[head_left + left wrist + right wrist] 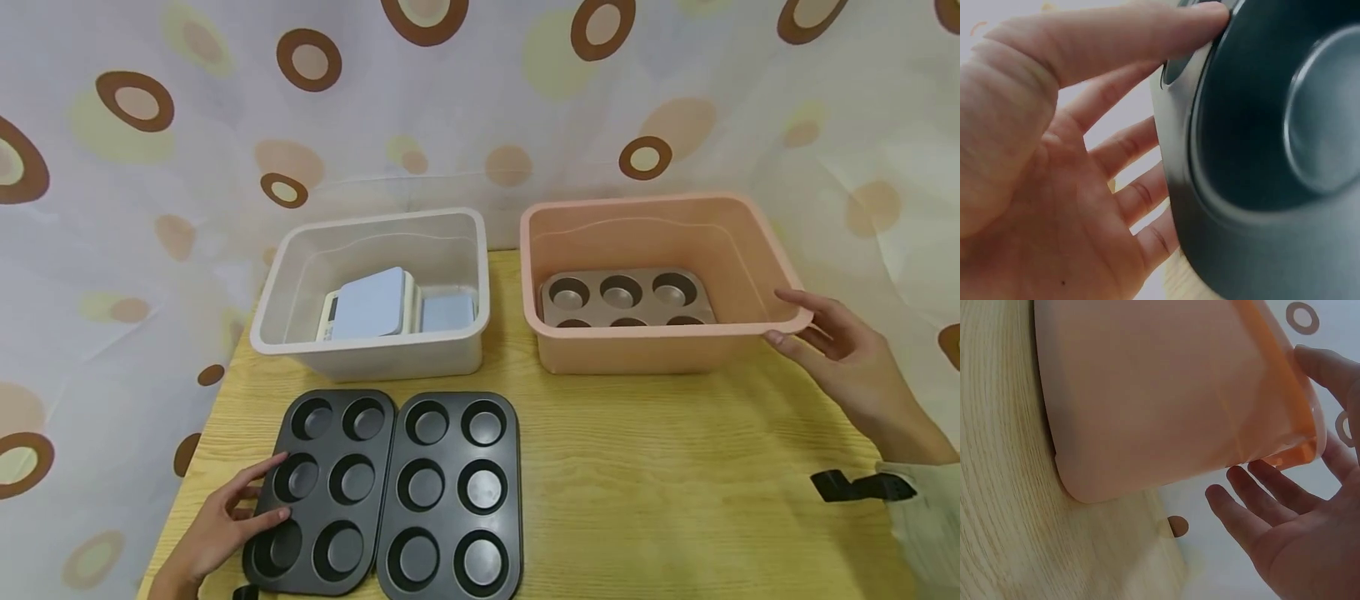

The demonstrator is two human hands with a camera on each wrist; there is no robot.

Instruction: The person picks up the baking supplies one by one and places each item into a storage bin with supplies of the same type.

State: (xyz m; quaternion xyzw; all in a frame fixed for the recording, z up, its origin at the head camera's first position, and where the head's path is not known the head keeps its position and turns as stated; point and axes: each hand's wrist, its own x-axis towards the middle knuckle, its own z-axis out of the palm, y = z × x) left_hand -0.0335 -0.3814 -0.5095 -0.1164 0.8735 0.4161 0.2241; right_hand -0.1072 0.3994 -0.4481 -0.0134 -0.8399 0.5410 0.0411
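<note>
The left hand (217, 525) grips the outer edge of a dark grey, six-cup metal muffin pan (323, 502), thumb on top and fingers along the side; it lies on the wood-grain counter (652, 467) beside a matching dark pan (450, 521). The right hand (851, 358), fingers spread, pinches the near right rim corner of a peach plastic bin (660, 350) holding a bronze-coloured muffin pan (647, 308).

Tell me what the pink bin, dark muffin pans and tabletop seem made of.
Pink bin: probably moulded plastic, smooth; light seems to glow through it.
Dark muffin pans: likely coated metal, satin; soft highlights on dark grey.
Tabletop: wood or printed laminate, unclear which, fairly matte; grain lines show.
</note>
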